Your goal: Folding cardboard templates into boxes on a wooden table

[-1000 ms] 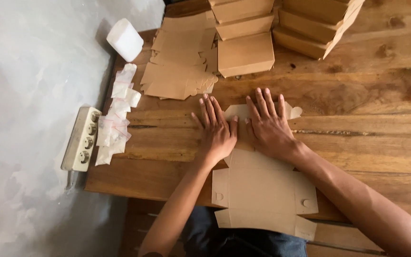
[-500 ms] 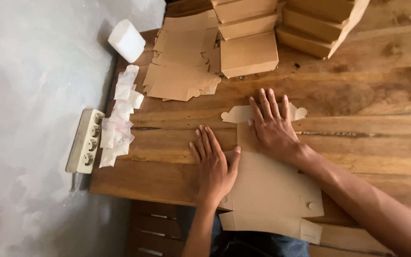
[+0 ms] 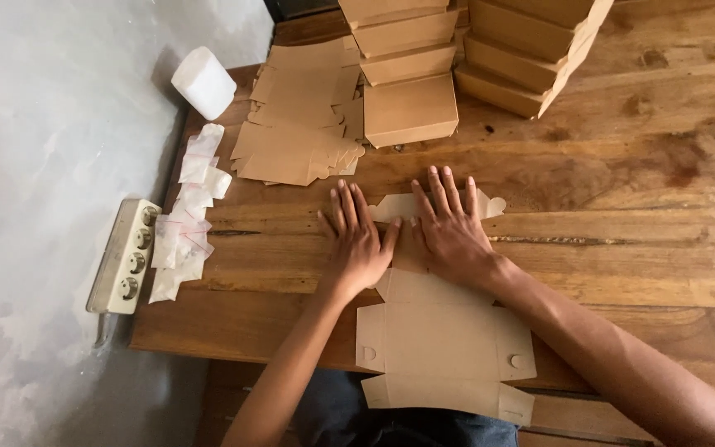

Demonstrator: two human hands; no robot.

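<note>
A flat brown cardboard box blank lies on the wooden table, its near flaps hanging over the table's front edge. My left hand and my right hand lie side by side, palms down and fingers spread, pressing on the blank's far part. The rounded far flaps of the blank stick out beyond my fingertips. Neither hand grips anything.
A pile of flat cardboard blanks lies at the far left. Two stacks of folded brown boxes stand behind. A white roll, small clear plastic bags and a white power strip line the table's left edge.
My left hand slid toward me along the blank half a second ago and has now moved back up beside my right hand. The right hand stayed on the far part.
</note>
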